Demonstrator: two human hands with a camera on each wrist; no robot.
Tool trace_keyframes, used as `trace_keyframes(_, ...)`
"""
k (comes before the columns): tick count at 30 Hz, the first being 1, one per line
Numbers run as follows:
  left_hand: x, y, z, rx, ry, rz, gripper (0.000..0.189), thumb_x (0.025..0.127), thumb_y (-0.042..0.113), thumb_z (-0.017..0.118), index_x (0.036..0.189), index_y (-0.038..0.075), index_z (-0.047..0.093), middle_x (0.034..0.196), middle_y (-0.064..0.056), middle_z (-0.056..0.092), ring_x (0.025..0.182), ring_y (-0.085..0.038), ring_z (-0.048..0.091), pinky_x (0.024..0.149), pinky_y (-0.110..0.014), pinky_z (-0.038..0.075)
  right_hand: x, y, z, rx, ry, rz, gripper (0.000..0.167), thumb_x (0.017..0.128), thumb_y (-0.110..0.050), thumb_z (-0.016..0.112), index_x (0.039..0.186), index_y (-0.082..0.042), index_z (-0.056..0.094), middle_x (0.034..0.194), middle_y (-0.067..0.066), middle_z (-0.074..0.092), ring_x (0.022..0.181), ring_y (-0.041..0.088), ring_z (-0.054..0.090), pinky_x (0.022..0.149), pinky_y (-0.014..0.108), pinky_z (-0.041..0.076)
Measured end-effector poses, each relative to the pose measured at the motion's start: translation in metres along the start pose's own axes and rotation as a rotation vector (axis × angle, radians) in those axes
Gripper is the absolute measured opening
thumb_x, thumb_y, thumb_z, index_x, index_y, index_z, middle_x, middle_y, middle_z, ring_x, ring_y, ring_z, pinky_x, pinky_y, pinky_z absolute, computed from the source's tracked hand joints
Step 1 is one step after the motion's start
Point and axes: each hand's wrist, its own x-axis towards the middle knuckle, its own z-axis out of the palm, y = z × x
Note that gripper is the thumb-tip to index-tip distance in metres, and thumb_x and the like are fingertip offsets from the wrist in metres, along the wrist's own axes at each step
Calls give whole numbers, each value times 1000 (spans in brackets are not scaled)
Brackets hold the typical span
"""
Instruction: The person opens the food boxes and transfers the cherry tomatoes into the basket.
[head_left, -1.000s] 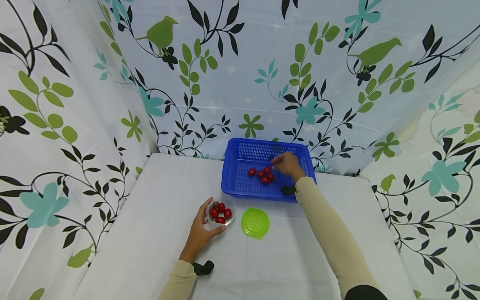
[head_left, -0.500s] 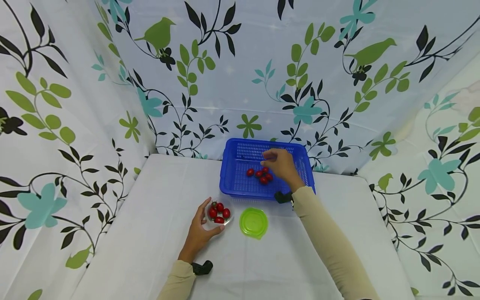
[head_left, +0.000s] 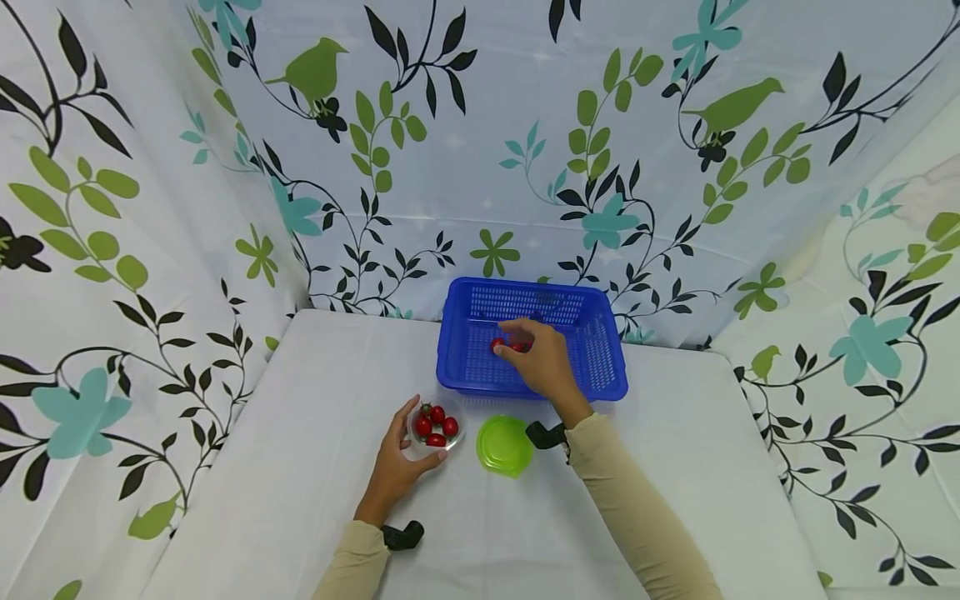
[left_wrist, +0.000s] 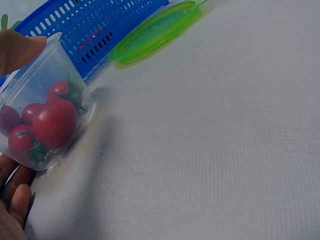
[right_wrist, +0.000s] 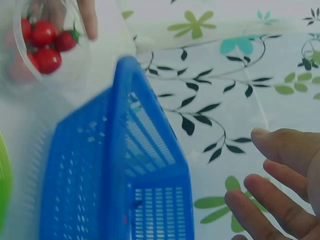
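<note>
My left hand (head_left: 393, 473) grips a small clear plastic container (left_wrist: 70, 62), thumb on one side and fingers round the other. Several cherry tomatoes (left_wrist: 54, 125), some with green stems, lie inside it on the white table. Over the blue basket (head_left: 480, 387) hovers my right hand (head_left: 546, 360), fingers spread from the thumb and nothing between them in the right wrist view. Red cherry tomatoes (head_left: 497, 344) in the basket show beside and behind its fingertips; others are hidden under the hand.
A light green lid (head_left: 501, 447) lies on the white-covered table (head_left: 322, 375) between the container and my right wrist, in front of the basket. Patterned curtains (head_left: 465, 150) with leaves and birds close in the back and both sides.
My right hand has moved left and nearer across the basket, now covering most of the tomatoes there. The left hand stays round the container.
</note>
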Motion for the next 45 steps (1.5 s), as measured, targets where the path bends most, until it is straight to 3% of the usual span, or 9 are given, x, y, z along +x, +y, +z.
trace_keyframes(8,0,-2,-1,7,-7,-3,106,82,34,93,167,31,31,175,3,32,162,-37,30,119,-58,40,-29,-4,30,51,62,-25,41,90,-24,87,129,-22,76,129,0,77,119,25,74,106,51,57)
trace_keyframes(12,1,-2,-1,1,-10,5,106,82,34,93,167,31,31,175,3,33,162,-36,30,119,-58,40,-44,-3,45,87,86,-33,43,89,-22,89,129,-20,77,129,4,77,117,27,74,103,52,58)
trace_keyframes(21,0,0,-2,3,-9,26,106,82,32,93,168,29,30,174,1,34,160,-36,33,116,-56,40,-66,-1,73,157,55,-12,42,89,-20,88,129,-22,76,129,5,76,121,31,72,108,57,53)
trace_keyframes(27,1,2,-2,-10,-6,33,105,82,29,93,167,27,32,173,1,36,159,-31,37,113,-50,41,-74,-4,86,191,41,-12,41,89,-13,87,128,-17,77,129,2,76,120,28,72,107,54,55)
trace_keyframes(33,2,0,-1,4,-2,47,104,83,28,92,168,26,31,174,-1,35,160,-34,36,112,-52,42,-80,-4,103,199,32,5,38,90,-17,87,127,-18,77,125,2,77,117,19,72,105,53,56)
trace_keyframes(45,1,-2,-1,-3,-1,52,104,83,33,93,167,29,32,173,-1,37,159,-34,37,113,-53,42,-82,-1,137,131,34,55,38,90,-20,87,126,-18,77,126,1,78,119,22,72,104,51,57)
